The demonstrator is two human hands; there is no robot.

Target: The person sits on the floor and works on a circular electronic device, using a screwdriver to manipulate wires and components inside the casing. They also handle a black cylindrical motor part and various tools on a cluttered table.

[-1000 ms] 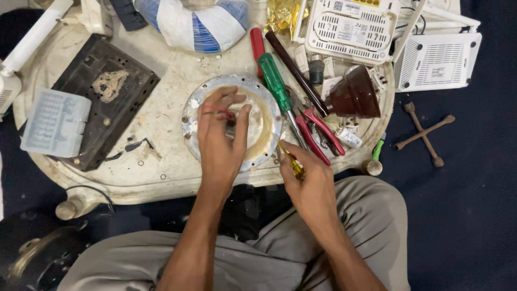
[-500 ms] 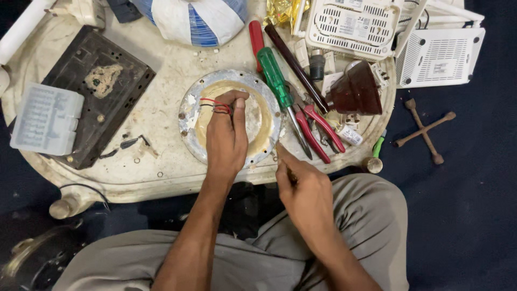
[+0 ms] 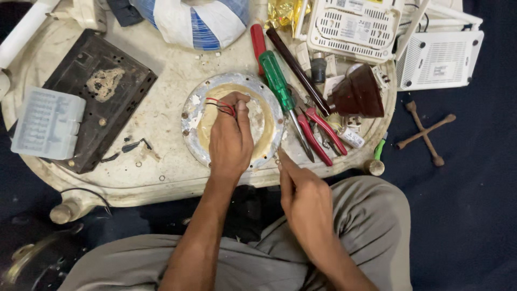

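Dirty and pale, the bench (image 3: 161,178) sits low over a dark floor. On it, the left hand (image 3: 230,141) has its grip pinched together on thin red and dark wires (image 3: 219,105) over the round metal plate (image 3: 189,113). The right hand (image 3: 306,200) rests at the bench edge, just right of the plate; I cannot tell its grip. A green screwdriver (image 3: 278,81) and red pliers (image 3: 321,136) lie right of the plate.
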